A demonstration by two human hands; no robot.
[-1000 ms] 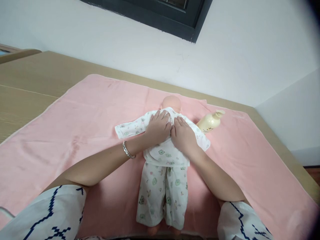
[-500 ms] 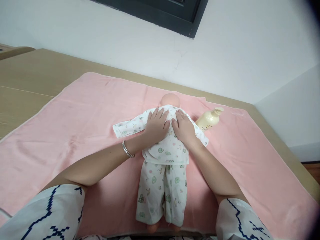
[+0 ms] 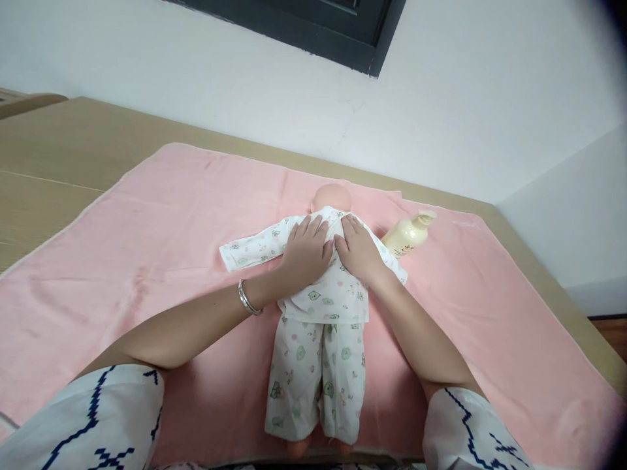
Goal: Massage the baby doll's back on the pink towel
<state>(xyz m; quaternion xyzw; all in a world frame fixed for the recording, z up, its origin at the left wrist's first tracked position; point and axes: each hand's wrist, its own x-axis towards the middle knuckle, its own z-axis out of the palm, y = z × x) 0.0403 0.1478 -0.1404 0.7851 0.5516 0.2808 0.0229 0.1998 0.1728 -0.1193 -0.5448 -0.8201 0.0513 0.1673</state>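
White wall [image 3: 255, 91] marked by faint cracks [image 3: 350, 117], dark frame [image 3: 313, 29], perhaps a window's, cut off by the view's top edge, pale wooden desk [image 3: 117, 130] set along the wall, crossed by a thin seam [image 3: 53, 181] at left, side wall [image 3: 568, 215] joined at right, all softly lit.

My single camera sits on my head and looks forward and down, over the white sleeves [image 3: 83, 418] in the lower corners and along my forearms [image 3: 196, 320] to my left hand [image 3: 307, 258] and right hand [image 3: 361, 254] near the middle of the view. It faces the doll [image 3: 326, 303] fairly near, from above its foot end. Past the pink cloth [image 3: 186, 209] and the wooden surface [image 3: 73, 143], it reaches the white wall [image 3: 441, 98] and a dark frame [image 3: 343, 39], cut by the top edge. The surface's far edge slants down rightward, and darkness rounds the right-hand corners.
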